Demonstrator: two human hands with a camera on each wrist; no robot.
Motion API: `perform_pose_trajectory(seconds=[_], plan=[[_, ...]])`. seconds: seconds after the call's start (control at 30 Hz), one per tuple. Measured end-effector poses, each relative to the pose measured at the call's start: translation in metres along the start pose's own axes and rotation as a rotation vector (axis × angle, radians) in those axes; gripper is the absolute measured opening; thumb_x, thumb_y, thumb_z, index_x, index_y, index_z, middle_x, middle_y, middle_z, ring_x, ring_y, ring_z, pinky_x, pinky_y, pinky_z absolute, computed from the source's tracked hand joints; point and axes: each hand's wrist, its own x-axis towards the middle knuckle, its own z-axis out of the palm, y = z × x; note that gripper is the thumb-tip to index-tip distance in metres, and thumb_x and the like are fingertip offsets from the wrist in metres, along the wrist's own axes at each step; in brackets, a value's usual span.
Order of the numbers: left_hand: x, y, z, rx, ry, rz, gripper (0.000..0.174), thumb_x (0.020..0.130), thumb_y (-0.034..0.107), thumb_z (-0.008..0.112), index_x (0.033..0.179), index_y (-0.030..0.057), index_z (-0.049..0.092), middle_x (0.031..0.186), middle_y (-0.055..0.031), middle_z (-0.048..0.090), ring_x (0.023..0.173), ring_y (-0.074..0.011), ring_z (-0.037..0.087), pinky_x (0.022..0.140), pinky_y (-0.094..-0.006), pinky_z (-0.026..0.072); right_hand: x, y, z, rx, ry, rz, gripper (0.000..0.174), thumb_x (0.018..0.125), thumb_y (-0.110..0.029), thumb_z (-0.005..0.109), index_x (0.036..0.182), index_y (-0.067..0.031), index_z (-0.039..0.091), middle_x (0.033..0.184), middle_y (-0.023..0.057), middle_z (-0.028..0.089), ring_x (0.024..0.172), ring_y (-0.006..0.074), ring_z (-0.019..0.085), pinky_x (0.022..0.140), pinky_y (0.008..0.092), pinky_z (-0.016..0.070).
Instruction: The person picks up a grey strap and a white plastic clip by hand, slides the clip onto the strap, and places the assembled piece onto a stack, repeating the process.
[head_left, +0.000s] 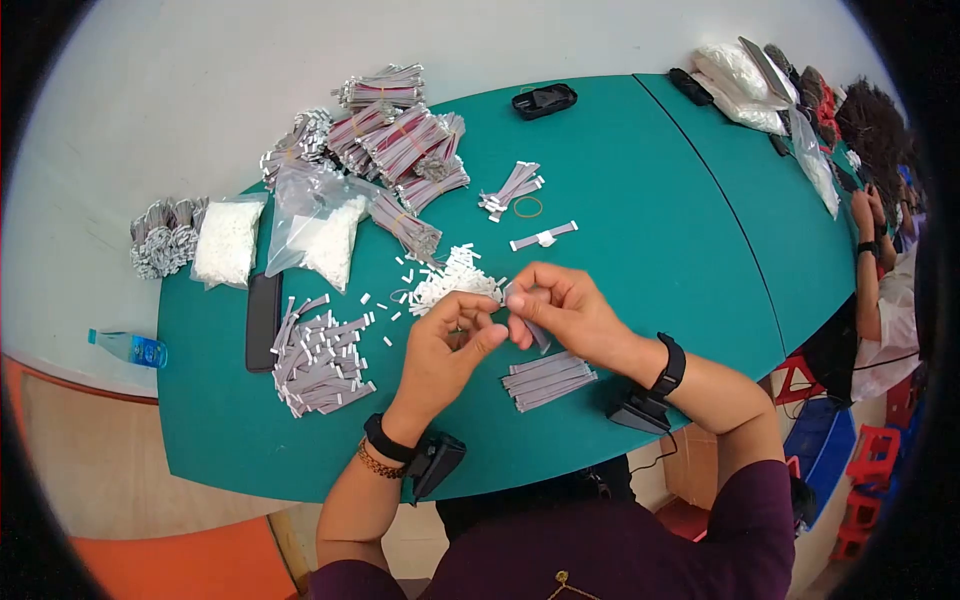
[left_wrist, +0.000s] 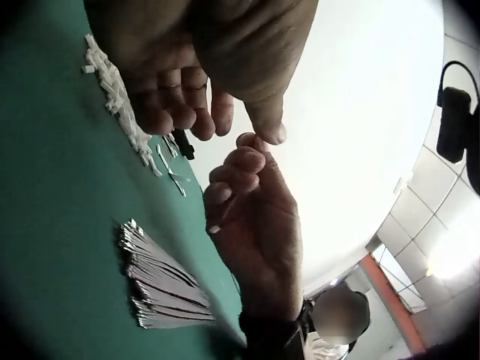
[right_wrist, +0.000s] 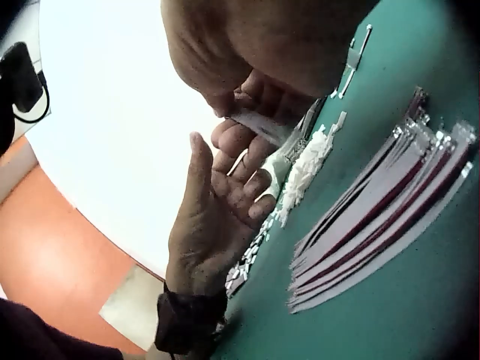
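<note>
My right hand [head_left: 572,312] pinches a short grey flat ribbon cable [head_left: 540,336] between thumb and fingers. In the right wrist view the same cable [right_wrist: 261,126] slants out from under the thumb. Close beside it, my left hand [head_left: 440,352] has its thumb apart from its loosely bent fingers, the fingertips near the right hand's. Behind both hands lies a heap of small white connector housings [head_left: 455,280]. A neat row of grey ribbon cables [head_left: 548,381] lies just in front of the right hand.
A loose pile of white-ended cables [head_left: 322,360] lies at left, beside a black phone [head_left: 263,322]. Bags of white parts [head_left: 228,242] and banded cable bundles [head_left: 405,140] stand behind. A rubber band [head_left: 528,206], a black case [head_left: 545,101] and a bottle [head_left: 130,348] are around.
</note>
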Motion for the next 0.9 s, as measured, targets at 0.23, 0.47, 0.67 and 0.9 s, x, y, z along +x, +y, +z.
perform_pose_trajectory(seconds=[0.23, 0.47, 0.67, 0.9], plan=[[-0.001, 0.002, 0.002, -0.073, 0.147, -0.003, 0.017, 0.082, 0.008, 0.066, 0.095, -0.001, 0.059, 0.08, -0.003, 0.062, 0.064, -0.0047, 0.052, 0.053, -0.0171, 0.039, -0.003, 0.005, 0.017, 0.023, 0.009, -0.021, 0.011, 0.092, -0.007, 0.051, 0.099, 0.0014, 0.052, 0.086, 0.0093, 0.065, 0.079, 0.012, 0.063, 0.072, 0.0247, 0.0512], [-0.002, 0.0, 0.001, -0.073, 0.156, -0.028, 0.013, 0.081, 0.008, 0.067, 0.089, -0.0003, 0.061, 0.077, -0.0031, 0.062, 0.062, -0.0051, 0.053, 0.052, -0.0169, 0.0388, -0.004, 0.005, 0.016, 0.025, 0.034, 0.014, 0.009, 0.091, -0.005, 0.051, 0.098, 0.0013, 0.05, 0.086, 0.0115, 0.066, 0.083, 0.0142, 0.064, 0.072, 0.0262, 0.0516], [-0.001, 0.0, 0.0, -0.104, 0.128, -0.059, 0.012, 0.081, 0.008, 0.067, 0.088, -0.0001, 0.061, 0.076, -0.0035, 0.063, 0.061, -0.005, 0.053, 0.052, -0.0169, 0.0388, -0.005, 0.006, 0.017, 0.001, 0.056, 0.037, 0.007, 0.091, -0.003, 0.05, 0.097, 0.0012, 0.05, 0.086, 0.0111, 0.066, 0.083, 0.0143, 0.064, 0.071, 0.0256, 0.0519], [-0.002, -0.001, 0.004, -0.131, 0.164, -0.019, 0.011, 0.081, 0.008, 0.067, 0.088, -0.0001, 0.063, 0.077, -0.003, 0.064, 0.06, -0.0044, 0.051, 0.051, -0.0167, 0.0374, -0.005, 0.008, 0.018, -0.041, 0.071, 0.0, 0.009, 0.092, -0.008, 0.052, 0.094, 0.0008, 0.052, 0.083, 0.0097, 0.066, 0.078, 0.013, 0.064, 0.068, 0.0241, 0.0517]])
